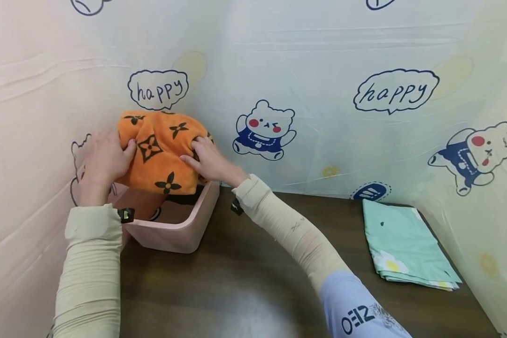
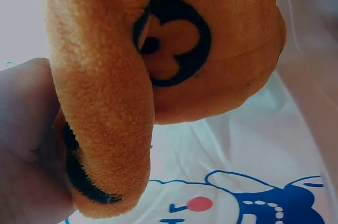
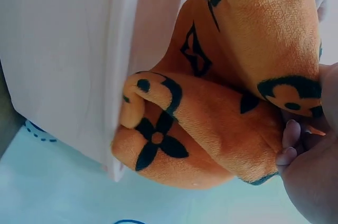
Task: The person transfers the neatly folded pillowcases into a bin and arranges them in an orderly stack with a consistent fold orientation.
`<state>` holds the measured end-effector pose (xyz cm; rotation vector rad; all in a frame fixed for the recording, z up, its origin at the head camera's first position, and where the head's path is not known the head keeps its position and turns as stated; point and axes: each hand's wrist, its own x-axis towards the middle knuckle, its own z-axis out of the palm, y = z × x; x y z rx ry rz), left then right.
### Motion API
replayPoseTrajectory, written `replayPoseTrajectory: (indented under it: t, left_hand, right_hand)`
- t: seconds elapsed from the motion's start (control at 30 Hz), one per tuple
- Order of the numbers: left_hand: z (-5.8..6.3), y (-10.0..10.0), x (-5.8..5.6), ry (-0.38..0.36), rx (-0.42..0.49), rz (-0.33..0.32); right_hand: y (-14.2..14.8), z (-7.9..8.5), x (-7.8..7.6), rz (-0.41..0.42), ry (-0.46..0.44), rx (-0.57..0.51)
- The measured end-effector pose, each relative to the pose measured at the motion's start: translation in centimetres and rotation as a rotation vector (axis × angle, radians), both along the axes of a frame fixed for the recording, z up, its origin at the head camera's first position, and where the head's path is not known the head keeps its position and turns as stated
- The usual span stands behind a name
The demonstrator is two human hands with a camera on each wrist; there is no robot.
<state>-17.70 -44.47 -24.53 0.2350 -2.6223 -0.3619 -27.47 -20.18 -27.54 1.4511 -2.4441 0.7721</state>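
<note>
The orange cloth (image 1: 165, 155) with dark flower shapes is up in the air over the pink box (image 1: 165, 238), at the back left of the table. The left hand (image 1: 105, 157) pinches one side of it, with the thumb in front. The right hand (image 1: 209, 162) pinches the other side, with its fingers bent round a bunched part. To do this well, I think both hands should hold about the same amount, so that the cloth does not sag on one side. The cloth looks soft and fluffy, so a gentle pinch should be enough, and a hard squeeze may make more lumps. It hangs very near the rim of the box, so it could catch there; lifting it a little would help keep it free. There is something dark inside the box, but the cloth hides most of it, so I can't tell what it is. The table (image 1: 245, 263) is dark brown and smooth, with a shiny patch at the front. Far over on the right, a green cloth (image 1: 407, 244) with a white and yellow flower lies folded flat. Pale sheets (image 1: 321, 51) hang all round like a little tent, with bears (image 1: 264, 131) and the word "happy" on them.
</note>
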Motion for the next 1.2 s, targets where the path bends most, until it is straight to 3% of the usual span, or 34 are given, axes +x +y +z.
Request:
replayPoseTrajectory:
  t: [0.6,0.93,1.2]
  left_hand:
    - [-2.3,-1.0,-0.9,-0.008,-0.012,-0.045]
    - [-3.1,-1.7,-0.6,-0.089,0.016,-0.062]
    - [-3.9,-1.8,-0.3,-0.086,0.007,-0.057]
  right_hand:
    - [-0.4,-3.0,0.2,-0.003,-0.021,0.043]
    - [-0.9,-4.1,0.4,0.004,-0.021,0.101]
    - [-1.2,-4.8,0.6,0.002,-0.016,0.144]
